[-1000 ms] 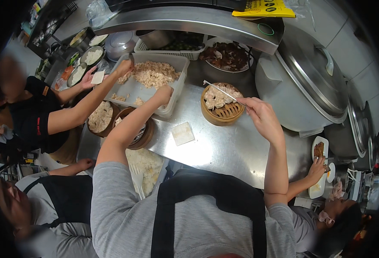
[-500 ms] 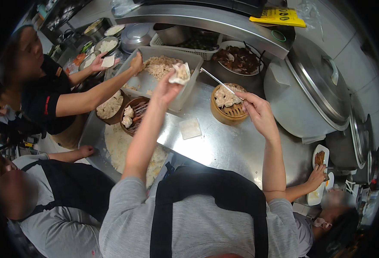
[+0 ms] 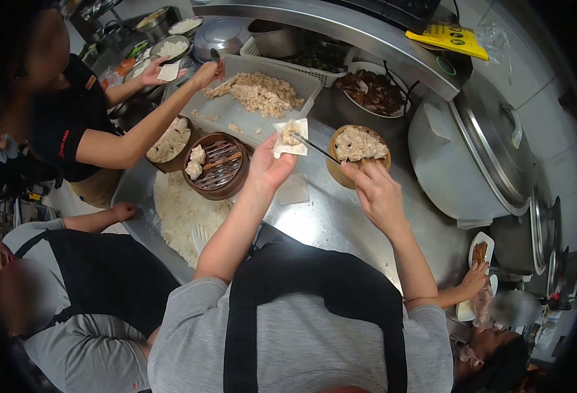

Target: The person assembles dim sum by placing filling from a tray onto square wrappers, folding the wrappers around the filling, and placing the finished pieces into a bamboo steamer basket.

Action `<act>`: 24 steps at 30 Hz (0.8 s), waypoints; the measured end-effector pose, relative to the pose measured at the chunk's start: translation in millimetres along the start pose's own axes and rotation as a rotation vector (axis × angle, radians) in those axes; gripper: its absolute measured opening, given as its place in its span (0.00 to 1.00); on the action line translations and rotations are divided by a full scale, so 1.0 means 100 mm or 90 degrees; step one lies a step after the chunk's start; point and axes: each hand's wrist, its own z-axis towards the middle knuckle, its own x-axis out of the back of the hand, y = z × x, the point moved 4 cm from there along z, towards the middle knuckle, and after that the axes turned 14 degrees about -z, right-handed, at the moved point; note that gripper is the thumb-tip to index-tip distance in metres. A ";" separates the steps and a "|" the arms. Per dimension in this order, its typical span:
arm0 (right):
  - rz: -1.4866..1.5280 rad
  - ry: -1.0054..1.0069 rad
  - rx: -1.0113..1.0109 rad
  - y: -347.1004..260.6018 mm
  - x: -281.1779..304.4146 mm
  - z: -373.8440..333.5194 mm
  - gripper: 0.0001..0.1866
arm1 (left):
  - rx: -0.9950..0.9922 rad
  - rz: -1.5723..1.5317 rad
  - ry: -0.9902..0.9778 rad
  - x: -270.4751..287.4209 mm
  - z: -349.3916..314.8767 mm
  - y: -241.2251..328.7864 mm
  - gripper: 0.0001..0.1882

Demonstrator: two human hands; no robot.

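Note:
My left hand (image 3: 272, 169) holds up a square dumpling wrapper (image 3: 293, 149) with a dab of pale filling (image 3: 288, 134) on it. My right hand (image 3: 377, 196) is closed on a thin metal spatula (image 3: 320, 151), whose tip touches the filling. Just beyond my right fingers stands a round bamboo steamer (image 3: 332, 171) with several dumplings (image 3: 360, 144) packed in its far part. Another square wrapper (image 3: 293, 190) lies on the steel table (image 3: 341, 229) beside my left forearm. Left of my left hand is a darker steamer (image 3: 217, 190) with a few dumplings (image 3: 196, 160).
A clear tub (image 3: 309, 98) of filling stands beyond my left hand. A co-worker's hand (image 3: 206, 75) with a spoon hangs at its left edge. Large lidded pots (image 3: 439, 157) line the right. A bowl of dark food (image 3: 373, 92) sits behind the steamer. Rice (image 3: 187, 216) fills a left-hand tray.
My left hand with the wrapper has moved down and right, the wrapper now opened flat. My right hand has swung the spatula's tip onto the filling. The co-worker's arm has drawn back from the tub.

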 end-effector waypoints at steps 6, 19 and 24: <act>-0.115 -0.067 0.122 -0.03 -0.04 0.05 0.23 | -0.211 0.143 0.128 -0.18 -0.23 -0.08 0.20; 0.030 -0.215 0.169 0.27 -1.03 1.65 0.18 | -0.306 0.187 -0.077 -0.65 -0.97 0.88 0.23; -0.055 -0.257 0.189 0.26 -1.31 2.18 0.17 | -0.281 0.213 -0.098 -0.70 -0.82 0.88 0.24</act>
